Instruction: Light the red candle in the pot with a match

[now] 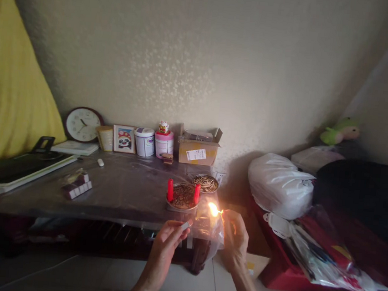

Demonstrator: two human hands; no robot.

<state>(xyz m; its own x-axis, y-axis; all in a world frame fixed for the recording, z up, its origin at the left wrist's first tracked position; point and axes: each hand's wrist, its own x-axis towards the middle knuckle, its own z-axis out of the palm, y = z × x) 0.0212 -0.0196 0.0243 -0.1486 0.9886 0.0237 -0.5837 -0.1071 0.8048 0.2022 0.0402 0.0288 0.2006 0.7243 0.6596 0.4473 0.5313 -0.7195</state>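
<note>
Between the fingers of my left hand (pixel 167 240) is a small matchbox (pixel 187 225), held just in front of the table edge. My right hand (pixel 235 236) pinches a burning match (pixel 219 211), its bright flame pointing left. Beyond the hands, a round metal dish (pixel 181 207) of brown grainy matter stands on the table. One red candle (pixel 170 190) rises at the dish's left side and another red candle (pixel 196 194) at its right; neither shows a flame. Behind it sits a second dish (pixel 205 183) filled with matchsticks.
Plastic sheeting covers the dark table (pixel 121 184) and hangs off its right corner. Several stacked small boxes (pixel 78 186) lie at left. Along the wall stand a clock (pixel 83 124), a framed panda picture (pixel 124 139), tins (pixel 145 142) and a cardboard box (pixel 198 150). White bags (pixel 279 183) lie at right.
</note>
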